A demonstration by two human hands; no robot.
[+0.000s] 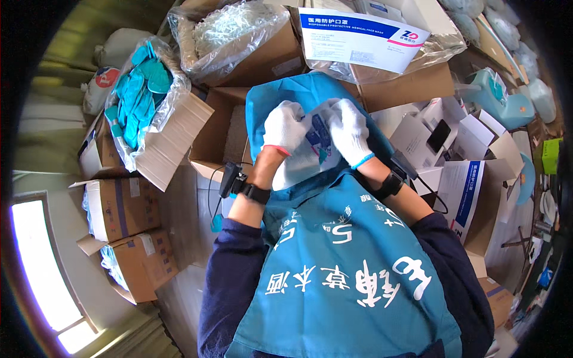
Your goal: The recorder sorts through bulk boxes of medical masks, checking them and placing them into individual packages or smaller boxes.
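Holding translucent printed plastic bag (319, 139) over teal fabric (298, 87), between left gloved hand (285, 127) and right gloved hand (348, 127). With fingers curled, apparently pinching its upper edge; cannot tell exact fingertip contact. Judged light, limp, slippery, easily torn; best grasped at opposite upper edges.

bright window (45, 256): lower left | olive curtain (138, 341): bottom left | lime-green box (552, 156): far right | pale-blue container (518, 113): upper right

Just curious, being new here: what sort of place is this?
Probably a packing room: teal pieces heaped in a lined box, white strands in another, and brown cartons at left.
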